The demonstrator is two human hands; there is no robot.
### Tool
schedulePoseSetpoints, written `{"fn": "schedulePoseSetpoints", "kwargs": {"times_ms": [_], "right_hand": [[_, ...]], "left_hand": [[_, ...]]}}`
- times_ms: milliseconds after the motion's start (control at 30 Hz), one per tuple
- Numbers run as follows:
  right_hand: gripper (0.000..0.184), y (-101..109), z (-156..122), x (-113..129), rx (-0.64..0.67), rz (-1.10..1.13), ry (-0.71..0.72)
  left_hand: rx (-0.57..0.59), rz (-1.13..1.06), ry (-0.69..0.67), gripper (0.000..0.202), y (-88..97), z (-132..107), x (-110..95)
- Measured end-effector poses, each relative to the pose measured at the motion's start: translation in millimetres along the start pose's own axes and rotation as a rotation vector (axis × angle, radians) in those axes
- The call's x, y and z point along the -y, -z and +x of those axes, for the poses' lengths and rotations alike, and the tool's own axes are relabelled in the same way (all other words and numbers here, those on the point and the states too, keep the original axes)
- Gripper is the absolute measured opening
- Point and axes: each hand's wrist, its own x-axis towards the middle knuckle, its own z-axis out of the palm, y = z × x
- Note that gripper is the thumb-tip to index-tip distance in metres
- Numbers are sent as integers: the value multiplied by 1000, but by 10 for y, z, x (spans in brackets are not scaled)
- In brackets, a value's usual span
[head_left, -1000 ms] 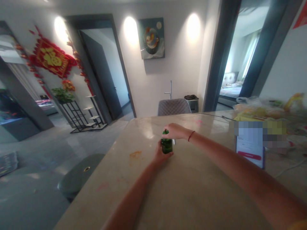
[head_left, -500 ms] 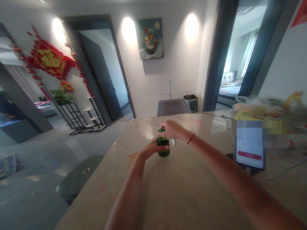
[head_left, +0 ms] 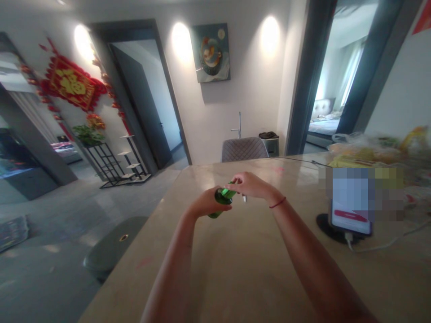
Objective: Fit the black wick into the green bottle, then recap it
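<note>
Left hand (head_left: pixel 206 202) closed firmly around a tilted green glass bottle (head_left: pixel 222 195) above the stone bench (head_left: pixel 256 278). Right hand (head_left: pixel 251 185) curled over the bottle's neck, though whether it gripped could not be told.

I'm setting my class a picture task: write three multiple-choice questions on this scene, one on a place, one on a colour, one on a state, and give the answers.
1. Where is the phone?
A) On the floor
B) On the counter, at the right
C) On a chair

2. What colour is the band on the right wrist?
A) Blue
B) Black
C) Red

3. How is the bottle positioned?
A) Upright on the counter
B) Tilted, held up off the counter
C) Lying on the counter

Answers:
1. B: it sits on a dark round base.
2. C: the thin band shows red.
3. B: the left hand grips it, the right hand at its top.
</note>
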Motion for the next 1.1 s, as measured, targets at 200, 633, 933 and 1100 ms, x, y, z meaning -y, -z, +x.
{"fn": "schedulePoseSetpoints", "kwargs": {"times_ms": [200,633,933,1100], "right_hand": [[45,-64,-104,81,-18,-64,-23],[33,-65,-136,-24,-6,115,389],[39,-90,-74,-51,-91,21,95],[29,-37,-121,-58,-3,38,138]], "left_hand": [[101,77,39,58,92,-50,-30],[115,-44,26,57,60,-27,20],[121,-10,41,55,72,-46,-62],[147,22,50,55,44,-39,-89]]}}
